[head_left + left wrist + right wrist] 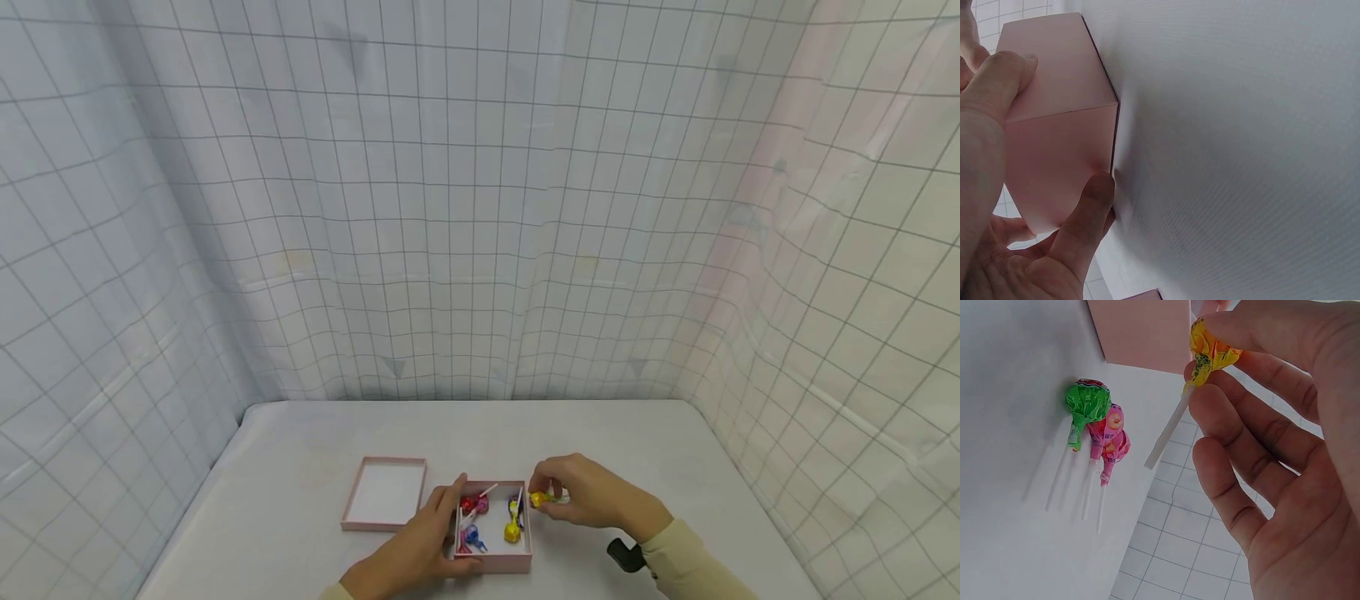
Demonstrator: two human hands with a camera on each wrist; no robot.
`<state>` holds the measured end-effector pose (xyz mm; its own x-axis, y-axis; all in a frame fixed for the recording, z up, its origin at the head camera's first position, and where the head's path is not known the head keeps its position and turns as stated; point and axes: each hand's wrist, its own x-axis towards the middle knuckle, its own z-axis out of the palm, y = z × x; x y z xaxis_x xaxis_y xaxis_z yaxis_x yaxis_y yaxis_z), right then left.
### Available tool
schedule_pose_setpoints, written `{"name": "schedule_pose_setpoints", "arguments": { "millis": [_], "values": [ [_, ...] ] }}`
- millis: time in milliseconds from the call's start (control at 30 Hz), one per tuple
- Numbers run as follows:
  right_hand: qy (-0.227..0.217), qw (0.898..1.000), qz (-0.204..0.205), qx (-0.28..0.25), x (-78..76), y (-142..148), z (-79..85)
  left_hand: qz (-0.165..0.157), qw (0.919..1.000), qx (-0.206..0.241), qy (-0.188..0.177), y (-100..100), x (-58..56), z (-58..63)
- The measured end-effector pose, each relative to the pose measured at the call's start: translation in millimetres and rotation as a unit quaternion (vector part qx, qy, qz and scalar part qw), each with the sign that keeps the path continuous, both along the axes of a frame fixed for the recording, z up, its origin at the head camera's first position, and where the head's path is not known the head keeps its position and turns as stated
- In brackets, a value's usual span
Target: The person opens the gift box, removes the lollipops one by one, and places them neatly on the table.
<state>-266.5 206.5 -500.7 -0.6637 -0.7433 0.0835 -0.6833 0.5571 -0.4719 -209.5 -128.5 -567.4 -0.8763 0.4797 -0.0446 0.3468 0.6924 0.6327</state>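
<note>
A pink box (504, 564) with a white inside stands on the table. My left hand (420, 543) grips its left side, with the thumb on the front wall and fingers along the side wall (1063, 165). Inside lie several wrapped lollipops: red (467, 504) and blue (472, 535) ones at the left, a yellow one (512, 531) at the right. Just beyond the box's right wall, my right hand (596, 492) pinches another yellow lollipop (1213, 353) by its wrapped head between thumb and fingers, its stick pointing away from the box.
A pink box lid (386, 493) lies left of the box, white inside facing up. On the table under my right hand rest a green lollipop (1088, 401) and two pink lollipops (1107, 432). A black object (626, 555) sits by my right wrist. Gridded white curtains (480, 250) surround the table.
</note>
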Motion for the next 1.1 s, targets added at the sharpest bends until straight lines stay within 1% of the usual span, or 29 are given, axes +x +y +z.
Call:
{"name": "schedule_pose_setpoints", "arguments": {
  "millis": [333, 600, 733, 867, 1033, 1100],
  "values": [
    [-0.02, 1.0, -0.015, -0.01, -0.8, 5.8, -10.3, 0.007, 0.9996, 0.004, -0.028, 1.1, -1.0, 0.2],
    [-0.037, 0.999, -0.029, -0.007, -1.2, 11.0, -15.2, 0.004, 0.9997, -0.001, -0.023, 1.5, -2.7, 0.7],
    [-0.046, 0.998, -0.034, -0.007, -1.6, 13.2, -19.0, 0.005, 0.9998, 0.002, -0.02, 1.2, -1.5, 0.8],
    [-0.046, 0.998, -0.032, -0.008, -2.9, 15.2, -23.0, 0.007, 0.9998, -0.001, -0.02, 1.3, -1.4, 1.4],
    [-0.028, 0.999, -0.023, -0.015, -3.0, 17.9, -28.5, 0.018, 0.9991, -0.017, -0.034, 2.9, -3.5, 2.5],
    [-0.025, 0.999, -0.021, -0.017, -2.7, 18.7, -29.9, 0.017, 0.9993, -0.016, -0.029, 2.6, -3.3, 1.8]
  ]
}}
